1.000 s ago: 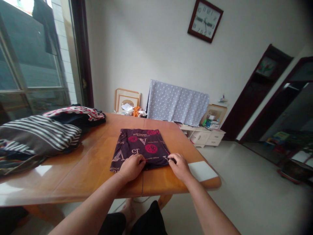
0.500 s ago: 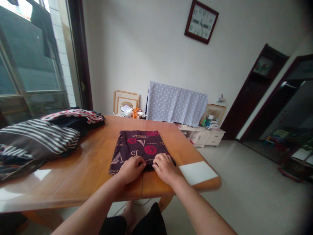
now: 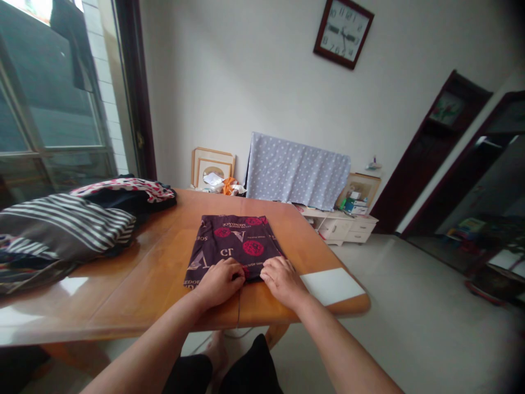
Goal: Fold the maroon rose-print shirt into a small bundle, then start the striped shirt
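Note:
A folded dark purple cloth (image 3: 235, 243) with red circles and pale letters lies flat on the wooden table (image 3: 156, 273). My left hand (image 3: 220, 280) rests on its near edge with the fingers curled onto the fabric. My right hand (image 3: 280, 278) sits close beside it on the same near edge, fingers bent and pinching the cloth. The two hands are almost touching at the middle of the edge.
A pile of clothes (image 3: 69, 224), striped and red-patterned, covers the table's left side. A white sheet (image 3: 331, 285) lies at the table's right corner. Behind stand a dotted cloth-covered object (image 3: 297, 171), picture frames (image 3: 212, 166) and a low white cabinet (image 3: 342, 227).
My right hand has slid left along the cloth's near edge, from its right corner to right beside my left hand. The left hand has stayed put.

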`<state>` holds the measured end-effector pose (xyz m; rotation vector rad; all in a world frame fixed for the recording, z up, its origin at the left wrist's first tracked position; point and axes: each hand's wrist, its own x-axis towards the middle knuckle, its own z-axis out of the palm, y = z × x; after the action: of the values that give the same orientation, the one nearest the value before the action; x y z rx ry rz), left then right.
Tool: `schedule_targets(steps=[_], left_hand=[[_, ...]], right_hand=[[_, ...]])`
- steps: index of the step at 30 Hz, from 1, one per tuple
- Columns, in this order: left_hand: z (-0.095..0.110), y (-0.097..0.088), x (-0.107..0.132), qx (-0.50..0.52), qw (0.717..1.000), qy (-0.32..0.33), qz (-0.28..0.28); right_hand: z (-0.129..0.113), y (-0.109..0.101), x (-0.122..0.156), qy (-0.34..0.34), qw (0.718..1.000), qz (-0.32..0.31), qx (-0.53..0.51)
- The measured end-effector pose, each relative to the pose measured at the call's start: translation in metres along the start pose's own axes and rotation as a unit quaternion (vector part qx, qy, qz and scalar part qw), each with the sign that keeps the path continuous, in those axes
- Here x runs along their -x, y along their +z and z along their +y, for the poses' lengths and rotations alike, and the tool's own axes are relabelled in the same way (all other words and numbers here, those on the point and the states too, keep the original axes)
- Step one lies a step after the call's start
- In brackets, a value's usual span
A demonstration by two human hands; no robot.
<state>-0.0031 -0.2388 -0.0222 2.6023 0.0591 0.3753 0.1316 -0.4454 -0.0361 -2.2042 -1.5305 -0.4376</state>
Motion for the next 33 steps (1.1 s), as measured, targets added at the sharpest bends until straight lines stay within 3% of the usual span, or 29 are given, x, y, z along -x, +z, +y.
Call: schedule_targets(steps=[4, 10, 21, 30, 33], left_hand=[[0.002, 0.000, 0.000, 0.006, 1.000, -0.010, 0.006], [0.003, 0.001, -0.002, -0.006, 0.999, -0.034, 0.006], [-0.002, 0.007, -0.002, -0.018, 1.000, -0.021, 0.010], [-0.007, 0.010, -0.003, -0.026, 1.000, -0.004, 0.012], [-0.007, 0.010, -0.003, -0.032, 0.999, -0.009, 0.011]], right_hand=[[0.007, -0.002, 0.005, 0.011, 1.000, 0.012, -0.011], [0.030, -0.010, 0.011, 0.115, 0.988, 0.093, -0.039], [0.034, -0.004, 0.022, 0.109, 0.993, 0.028, 0.035], [0.048, -0.007, 0.033, 0.122, 0.992, 0.035, 0.020], [0.062, -0.009, 0.035, 0.176, 0.981, 0.073, -0.024]])
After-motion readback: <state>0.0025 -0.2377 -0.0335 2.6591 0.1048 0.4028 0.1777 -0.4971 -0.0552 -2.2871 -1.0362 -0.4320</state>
